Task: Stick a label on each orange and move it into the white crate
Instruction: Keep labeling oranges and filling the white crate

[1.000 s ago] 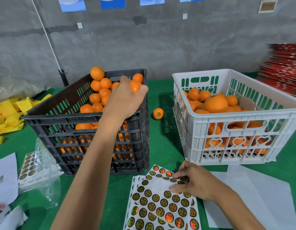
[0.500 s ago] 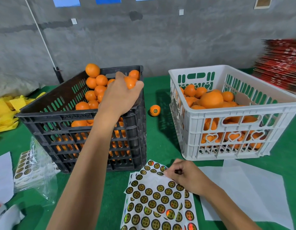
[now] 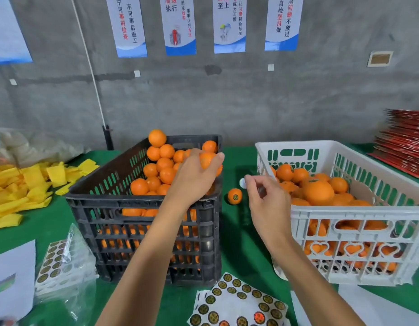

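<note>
My left hand (image 3: 194,177) grips an orange (image 3: 206,159) over the right rim of the black crate (image 3: 142,222), which is heaped with unlabelled oranges (image 3: 160,171). My right hand (image 3: 266,202) is raised between the two crates and pinches a round label (image 3: 242,183) at its fingertips, a short way right of the held orange. The white crate (image 3: 358,212) on the right holds several labelled oranges (image 3: 318,191). A sheet of round labels (image 3: 239,302) lies at the front edge.
One labelled orange (image 3: 234,196) lies on the green table between the crates. Yellow pads (image 3: 27,184) are piled at the left, more label sheets in a plastic bag (image 3: 62,267) at the front left, white backing paper (image 3: 368,309) at the front right, red flat boxes (image 3: 405,142) at the far right.
My right hand has lifted off the label sheet with a label and risen between the crates. My left hand has raised its orange slightly over the black crate's rim. The view tilted up.
</note>
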Demonstrator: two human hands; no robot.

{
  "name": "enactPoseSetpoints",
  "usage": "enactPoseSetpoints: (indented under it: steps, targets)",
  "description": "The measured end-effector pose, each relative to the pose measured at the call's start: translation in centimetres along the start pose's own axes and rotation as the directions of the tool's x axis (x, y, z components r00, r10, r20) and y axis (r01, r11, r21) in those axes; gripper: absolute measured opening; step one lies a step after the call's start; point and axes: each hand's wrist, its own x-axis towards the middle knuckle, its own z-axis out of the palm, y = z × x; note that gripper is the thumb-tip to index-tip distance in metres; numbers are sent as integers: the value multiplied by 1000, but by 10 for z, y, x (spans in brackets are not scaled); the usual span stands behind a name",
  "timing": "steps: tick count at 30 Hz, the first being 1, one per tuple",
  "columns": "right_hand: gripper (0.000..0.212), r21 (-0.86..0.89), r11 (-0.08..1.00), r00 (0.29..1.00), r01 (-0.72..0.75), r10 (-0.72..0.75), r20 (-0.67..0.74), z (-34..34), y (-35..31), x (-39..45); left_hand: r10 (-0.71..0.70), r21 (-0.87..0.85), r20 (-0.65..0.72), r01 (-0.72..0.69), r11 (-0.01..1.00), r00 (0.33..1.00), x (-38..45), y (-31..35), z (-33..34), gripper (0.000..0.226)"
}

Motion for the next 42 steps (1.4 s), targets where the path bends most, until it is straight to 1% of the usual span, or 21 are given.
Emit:
enactPoseSetpoints:
  steps: [3, 5, 7, 9, 11, 13, 15, 17, 19, 22, 25, 27, 29, 33, 34, 36, 37, 38, 40, 41, 42]
  targets:
    - [23, -79, 990, 992, 117, -121, -42, 18, -38, 34, -123, -176, 45, 129, 976, 991, 8, -3, -4, 62]
    - [24, -224, 952, 975, 206, -220, -39, 31, -57, 41, -175, -242, 65, 186, 952, 982, 11, -5, -6, 57]
    - [24, -330, 901, 957, 280, -290, 22, 42, -67, 42, -202, -303, 77, 216, 928, 976, 12, -5, -8, 52]
    - [23, -286, 901, 945, 327, -313, 94, 49, -68, 39, -224, -364, 109, 248, 898, 969, 12, -5, -9, 54]
    - [24, -238, 898, 928, 370, -344, 142, 49, -64, 34, -267, -458, 156, 309, 834, 951, 13, -4, -11, 53]
    - [29, -277, 848, 890, 451, -404, 212, 47, -59, 29, -303, -560, 210, 368, 742, 930, 13, -3, -13, 50]
    - [43, -345, 794, 859, 501, -409, 307, 44, -57, 28, -271, -633, 252, 370, 680, 929, 11, -1, -16, 48]
    - [63, -428, 766, 871, 479, -352, 344, 36, -57, 33, -195, -660, 297, 348, 666, 935, 7, 4, -18, 50]
    - [71, -496, 766, 908, 410, -288, 304, 25, -56, 39, -133, -656, 326, 325, 681, 936, 4, 7, -18, 59]
    - [65, -591, 736, 943, 330, -278, 181, -3, -44, 52, -59, -597, 324, 253, 761, 944, 6, 9, -17, 63]
    - [56, -699, 679, 969, 223, -232, 84, -43, -18, 69, -61, -554, 284, 216, 804, 957, 8, 6, -14, 55]
    - [39, -703, 686, 972, 190, -234, 35, -67, -2, 73, -109, -504, 260, 231, 832, 959, 10, 4, -12, 46]
    - [28, -672, 708, 967, 215, -250, 46, -74, 4, 71, -173, -444, 238, 265, 856, 956, 12, 3, -10, 39]
    - [30, -487, 822, 955, 295, -245, 165, -34, -17, 65, -250, -329, 156, 289, 899, 956, 18, -5, -8, 24]
    - [33, -422, 858, 954, 293, -231, 193, -19, -28, 64, -255, -239, 156, 287, 928, 954, 22, -12, -13, 22]
    - [33, -276, 923, 945, 266, -193, 265, 11, -48, 62, -264, 114, 228, 244, 963, 937, 31, -28, -34, 26]
    - [30, -214, 946, 932, 242, -164, 324, 26, -56, 62, -310, 322, 265, 219, 921, 913, 35, -37, -49, 35]
    - [28, -170, 962, 905, 213, -129, 405, 39, -62, 62, -377, 486, 281, 208, 849, 882, 39, -48, -65, 48]
    - [29, -148, 972, 811, 182, -63, 582, 64, -71, 63, -525, 716, 279, 191, 672, 804, 49, -74, -97, 68]
    - [30, -164, 970, 764, 182, -34, 644, 74, -74, 64, -612, 808, 286, 157, 567, 737, 53, -84, -109, 70]
    - [32, -186, 964, 729, 188, -10, 684, 84, -75, 65, -708, 879, 280, 124, 461, 648, 56, -93, -118, 68]
